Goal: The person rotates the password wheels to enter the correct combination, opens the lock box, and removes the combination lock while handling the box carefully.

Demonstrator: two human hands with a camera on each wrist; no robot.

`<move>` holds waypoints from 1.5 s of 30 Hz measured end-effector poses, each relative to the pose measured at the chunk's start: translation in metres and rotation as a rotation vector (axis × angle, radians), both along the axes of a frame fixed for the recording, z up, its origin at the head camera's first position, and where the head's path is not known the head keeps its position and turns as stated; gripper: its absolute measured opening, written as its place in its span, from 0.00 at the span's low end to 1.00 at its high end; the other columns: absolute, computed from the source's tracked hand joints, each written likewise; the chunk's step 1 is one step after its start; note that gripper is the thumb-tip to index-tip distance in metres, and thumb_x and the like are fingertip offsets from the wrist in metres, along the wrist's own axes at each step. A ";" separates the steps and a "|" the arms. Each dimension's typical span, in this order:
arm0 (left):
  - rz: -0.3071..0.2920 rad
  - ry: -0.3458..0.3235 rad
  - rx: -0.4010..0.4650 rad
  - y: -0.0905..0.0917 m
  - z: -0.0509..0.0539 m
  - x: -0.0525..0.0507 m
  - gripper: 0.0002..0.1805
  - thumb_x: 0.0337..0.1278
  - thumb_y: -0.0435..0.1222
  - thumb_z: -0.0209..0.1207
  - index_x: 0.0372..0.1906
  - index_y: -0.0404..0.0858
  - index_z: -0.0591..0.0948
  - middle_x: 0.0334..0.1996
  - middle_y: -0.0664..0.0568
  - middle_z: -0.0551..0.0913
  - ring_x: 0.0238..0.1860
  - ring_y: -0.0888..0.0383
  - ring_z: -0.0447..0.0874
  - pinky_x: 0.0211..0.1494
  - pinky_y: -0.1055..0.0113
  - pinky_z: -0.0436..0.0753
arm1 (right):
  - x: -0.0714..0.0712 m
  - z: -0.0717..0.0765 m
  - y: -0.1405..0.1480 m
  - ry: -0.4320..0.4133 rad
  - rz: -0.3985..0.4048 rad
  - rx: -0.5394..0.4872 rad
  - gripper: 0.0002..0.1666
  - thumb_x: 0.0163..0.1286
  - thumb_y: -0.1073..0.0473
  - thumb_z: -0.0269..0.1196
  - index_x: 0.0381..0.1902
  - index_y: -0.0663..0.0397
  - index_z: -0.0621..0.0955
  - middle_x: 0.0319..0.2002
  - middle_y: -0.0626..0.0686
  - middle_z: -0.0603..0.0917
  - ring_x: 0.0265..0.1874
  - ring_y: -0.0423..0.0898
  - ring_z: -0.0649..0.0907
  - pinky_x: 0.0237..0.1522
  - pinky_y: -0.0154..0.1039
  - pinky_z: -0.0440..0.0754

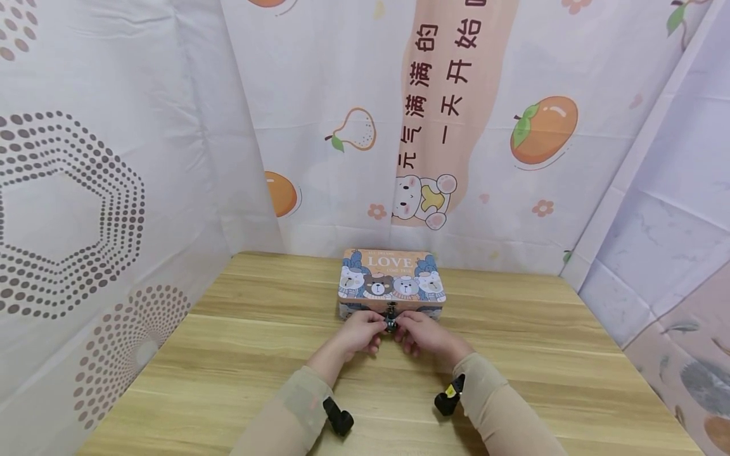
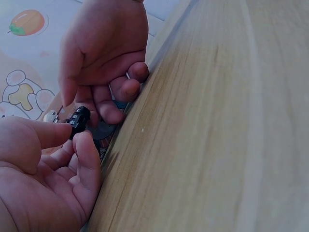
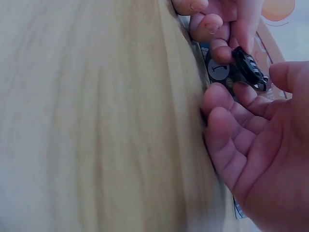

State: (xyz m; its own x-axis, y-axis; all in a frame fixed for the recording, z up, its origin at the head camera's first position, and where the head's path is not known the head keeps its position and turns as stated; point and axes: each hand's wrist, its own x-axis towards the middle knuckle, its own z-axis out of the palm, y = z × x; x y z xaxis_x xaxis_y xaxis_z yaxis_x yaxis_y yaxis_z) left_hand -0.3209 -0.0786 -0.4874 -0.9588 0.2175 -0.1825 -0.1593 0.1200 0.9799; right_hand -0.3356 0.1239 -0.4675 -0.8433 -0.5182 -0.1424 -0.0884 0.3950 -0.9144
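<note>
A black combination padlock (image 2: 78,121) with number dials is at the front latch (image 1: 391,309) of a tin box (image 1: 390,278). The box is printed with bears and the word LOVE, and its lid is down. My left hand (image 1: 360,332) pinches the padlock between thumb and index finger, which shows in the left wrist view. Close by on the other side is my right hand (image 1: 423,332), its fingers loosely bent. In the right wrist view its thumb stands apart from the padlock (image 3: 248,67); whether its index finger touches the lock I cannot tell.
The box stands near the back edge of a wood-grain table (image 1: 274,354). Behind it hangs a white curtain (image 1: 319,209) with fruit prints, and more printed cloth hangs at left and right. Small black cameras (image 1: 339,418) are strapped to both wrists.
</note>
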 end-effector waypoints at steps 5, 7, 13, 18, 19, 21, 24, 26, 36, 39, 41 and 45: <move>-0.001 -0.004 -0.001 0.000 0.001 0.000 0.11 0.73 0.32 0.56 0.52 0.30 0.80 0.34 0.46 0.79 0.23 0.59 0.76 0.24 0.70 0.82 | -0.001 0.001 0.004 0.004 -0.006 0.001 0.18 0.83 0.54 0.46 0.49 0.62 0.77 0.40 0.61 0.81 0.25 0.50 0.82 0.24 0.40 0.81; 0.000 -0.006 -0.003 0.000 0.002 0.001 0.11 0.73 0.32 0.55 0.52 0.30 0.80 0.34 0.46 0.79 0.23 0.59 0.76 0.24 0.70 0.82 | -0.001 0.001 0.006 0.006 -0.004 0.007 0.18 0.83 0.54 0.46 0.49 0.62 0.77 0.40 0.60 0.81 0.25 0.49 0.82 0.24 0.40 0.81; 0.002 -0.007 -0.005 0.000 0.001 0.000 0.11 0.74 0.32 0.55 0.53 0.30 0.79 0.31 0.47 0.78 0.23 0.60 0.76 0.24 0.71 0.81 | -0.002 0.002 0.013 0.011 0.015 0.009 0.18 0.83 0.54 0.47 0.52 0.63 0.76 0.42 0.59 0.81 0.27 0.50 0.82 0.24 0.42 0.82; 0.003 -0.007 -0.007 0.000 0.001 0.000 0.11 0.74 0.33 0.55 0.53 0.31 0.80 0.31 0.47 0.78 0.23 0.59 0.76 0.24 0.70 0.82 | -0.003 0.002 0.014 0.037 0.026 0.027 0.17 0.83 0.55 0.48 0.53 0.62 0.76 0.43 0.59 0.81 0.26 0.49 0.82 0.24 0.42 0.82; 0.004 -0.007 -0.008 0.000 0.001 0.000 0.11 0.74 0.33 0.55 0.53 0.31 0.80 0.31 0.47 0.78 0.23 0.60 0.76 0.24 0.70 0.82 | -0.003 0.002 0.014 0.044 0.027 0.034 0.16 0.83 0.55 0.49 0.52 0.62 0.76 0.42 0.59 0.81 0.26 0.49 0.82 0.24 0.41 0.82; 0.006 -0.006 -0.009 0.000 0.001 0.000 0.11 0.74 0.33 0.56 0.53 0.31 0.80 0.32 0.47 0.79 0.24 0.60 0.77 0.24 0.70 0.82 | -0.003 0.001 0.013 0.058 0.030 0.048 0.15 0.83 0.54 0.50 0.51 0.61 0.77 0.39 0.58 0.81 0.24 0.48 0.81 0.23 0.40 0.82; 0.010 -0.004 -0.010 0.000 0.000 0.000 0.11 0.74 0.33 0.56 0.52 0.31 0.80 0.34 0.46 0.79 0.24 0.60 0.76 0.24 0.70 0.82 | -0.004 0.000 0.010 0.076 0.042 0.062 0.14 0.82 0.54 0.52 0.49 0.60 0.77 0.32 0.56 0.82 0.21 0.46 0.79 0.22 0.39 0.81; 0.009 -0.002 -0.009 0.000 0.000 0.000 0.11 0.74 0.33 0.56 0.52 0.31 0.80 0.34 0.46 0.79 0.23 0.60 0.76 0.24 0.70 0.82 | -0.005 -0.001 0.007 0.090 0.055 0.066 0.13 0.81 0.55 0.52 0.48 0.60 0.77 0.29 0.55 0.81 0.20 0.45 0.79 0.22 0.38 0.80; 0.003 0.003 -0.008 0.000 -0.001 0.000 0.11 0.74 0.33 0.55 0.52 0.30 0.80 0.30 0.47 0.78 0.21 0.60 0.75 0.23 0.71 0.81 | -0.001 0.001 -0.002 0.128 0.047 0.097 0.13 0.81 0.59 0.50 0.45 0.64 0.77 0.33 0.55 0.82 0.21 0.45 0.79 0.21 0.38 0.78; 0.004 0.006 -0.008 0.001 -0.001 0.001 0.11 0.74 0.33 0.55 0.52 0.30 0.79 0.30 0.48 0.78 0.21 0.60 0.75 0.23 0.71 0.81 | -0.001 0.001 -0.003 0.125 0.042 0.102 0.14 0.82 0.58 0.49 0.44 0.63 0.77 0.35 0.56 0.82 0.22 0.46 0.80 0.21 0.38 0.79; 0.005 0.008 -0.008 0.000 -0.001 0.001 0.11 0.74 0.33 0.55 0.52 0.30 0.79 0.30 0.47 0.78 0.22 0.60 0.75 0.23 0.71 0.81 | 0.000 0.002 -0.005 0.119 0.041 0.105 0.15 0.82 0.58 0.49 0.43 0.64 0.77 0.35 0.56 0.82 0.22 0.46 0.80 0.21 0.39 0.79; 0.005 0.007 -0.010 0.000 0.000 0.001 0.11 0.75 0.33 0.54 0.53 0.30 0.79 0.30 0.47 0.78 0.22 0.60 0.76 0.23 0.70 0.81 | 0.000 0.003 -0.007 0.118 0.042 0.107 0.15 0.82 0.59 0.47 0.42 0.65 0.77 0.34 0.56 0.81 0.22 0.47 0.81 0.21 0.39 0.79</move>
